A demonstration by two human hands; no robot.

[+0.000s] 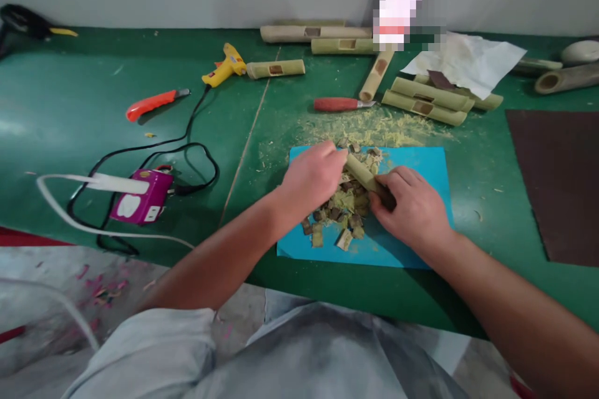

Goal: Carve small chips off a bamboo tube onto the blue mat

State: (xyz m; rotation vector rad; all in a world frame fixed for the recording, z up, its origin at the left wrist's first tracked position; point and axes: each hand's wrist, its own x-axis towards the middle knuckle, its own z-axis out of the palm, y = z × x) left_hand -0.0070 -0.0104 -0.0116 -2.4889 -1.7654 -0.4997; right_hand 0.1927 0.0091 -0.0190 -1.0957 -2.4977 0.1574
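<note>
My right hand is wrapped round the near end of a short pale-green bamboo tube, which slants over a blue sheet. At the tube's far end is my left hand, its fingers curled together; what they pinch is hidden. Beneath both hands a heap of small brown and green chips, mixed with shavings, lies on the sheet. Beyond it a red-handled carving knife rests near scattered pale shavings.
Cut bamboo tubes lie in the back, several with square openings. A yellow glue gun, an orange utility knife and a purple power adapter with cables occupy the left. A dark brown sheet lies right, near crumpled white paper.
</note>
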